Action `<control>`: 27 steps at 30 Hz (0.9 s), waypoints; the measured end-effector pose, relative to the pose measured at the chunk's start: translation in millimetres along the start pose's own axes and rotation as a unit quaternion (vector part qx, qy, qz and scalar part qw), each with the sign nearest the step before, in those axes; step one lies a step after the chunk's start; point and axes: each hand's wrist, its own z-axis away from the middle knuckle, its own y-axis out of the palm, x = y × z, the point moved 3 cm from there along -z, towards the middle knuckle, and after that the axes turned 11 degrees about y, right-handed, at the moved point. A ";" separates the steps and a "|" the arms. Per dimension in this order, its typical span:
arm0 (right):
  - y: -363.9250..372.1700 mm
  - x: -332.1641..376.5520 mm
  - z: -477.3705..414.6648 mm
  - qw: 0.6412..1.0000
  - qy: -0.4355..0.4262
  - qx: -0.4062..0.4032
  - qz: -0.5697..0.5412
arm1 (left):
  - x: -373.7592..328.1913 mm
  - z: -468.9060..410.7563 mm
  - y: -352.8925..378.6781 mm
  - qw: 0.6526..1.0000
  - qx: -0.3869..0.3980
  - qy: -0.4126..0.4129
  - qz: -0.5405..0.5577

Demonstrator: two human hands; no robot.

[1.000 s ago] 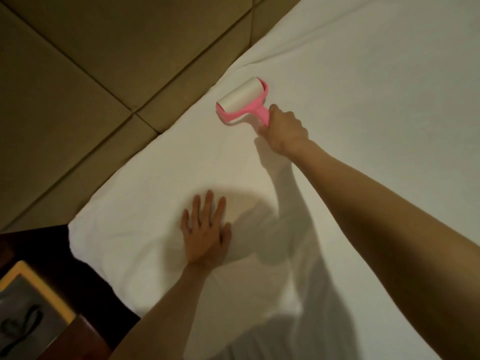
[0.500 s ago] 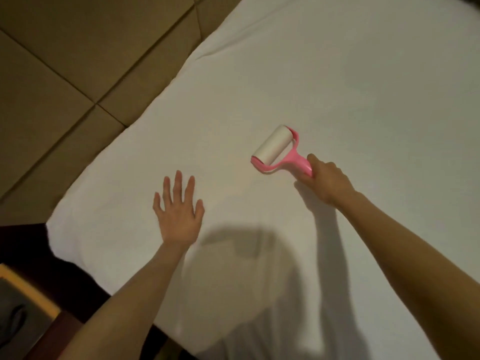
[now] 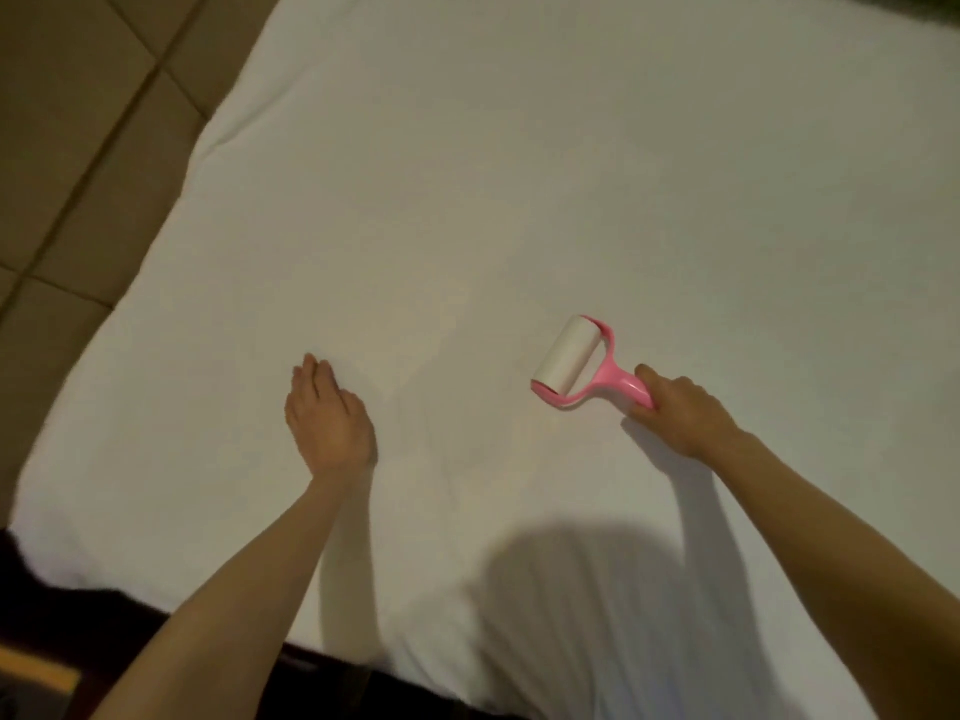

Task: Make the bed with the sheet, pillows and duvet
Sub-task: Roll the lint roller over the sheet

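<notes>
Holding the roller [image 3: 569, 361] by its pink handle in a clenched right hand [image 3: 680, 413], white drum down on the sheet [image 3: 519, 174], probably to lift lint before adding pillows and duvet, neither in view. Resting the left hand [image 3: 330, 423] loose on that sheet, spread smooth over the bed, grasping nothing, likely to keep the cloth taut. No brand, label or writing to read.

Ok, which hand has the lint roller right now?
The right hand grips the lint roller by its pink handle; the left hand holds nothing, fingers extended, low over the white sheet.
</notes>
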 end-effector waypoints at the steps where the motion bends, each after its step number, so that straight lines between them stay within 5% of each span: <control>1: 3.2 -17.9 8.9 1.000 0.005 0.008 0.007 | -17.0 8.2 4.3 0.999 0.018 0.035 -0.004; 11: 24.5 -174.6 103.3 0.992 0.090 0.058 0.070 | -133.1 103.9 49.1 0.934 0.224 0.278 -0.024; 27: 33.8 -291.6 204.3 0.943 0.219 0.071 0.242 | -240.6 158.5 55.3 0.843 0.300 0.428 -0.131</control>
